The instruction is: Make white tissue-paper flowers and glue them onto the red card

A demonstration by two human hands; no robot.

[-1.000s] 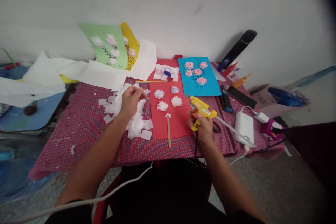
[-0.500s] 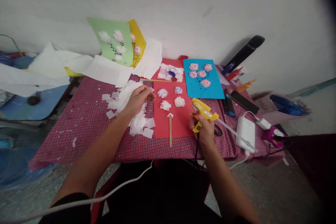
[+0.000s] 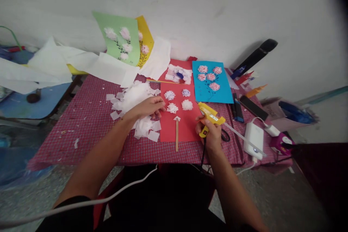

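A yellow hot glue gun [image 3: 208,113] is gripped in my right hand [image 3: 213,134], its nozzle pointing up and left over the right side of the red paper [image 3: 187,130]. My left hand [image 3: 150,107] hovers at the paper's left edge, fingers loosely bent and apart, with nothing visible in them. Just right of its fingertips lies a white paper flower [image 3: 172,108]. Another white flower [image 3: 187,104] and two purple-speckled ones [image 3: 169,95] are also on the red paper. Below them lies a wooden stick [image 3: 177,136] with a small paper piece [image 3: 177,118] at its top end.
Cut white tissue squares [image 3: 136,98] are heaped under and beside my left forearm. A blue card [image 3: 212,96] with pink flowers lies at the back right. Green card [image 3: 116,25] leans on the wall. A white power bank [image 3: 253,139] and cables occupy the right side.
My left hand has moved right and slightly down, towards the lower left white flower, and its fingers have loosened. My right hand keeps the glue gun in nearly the same place.
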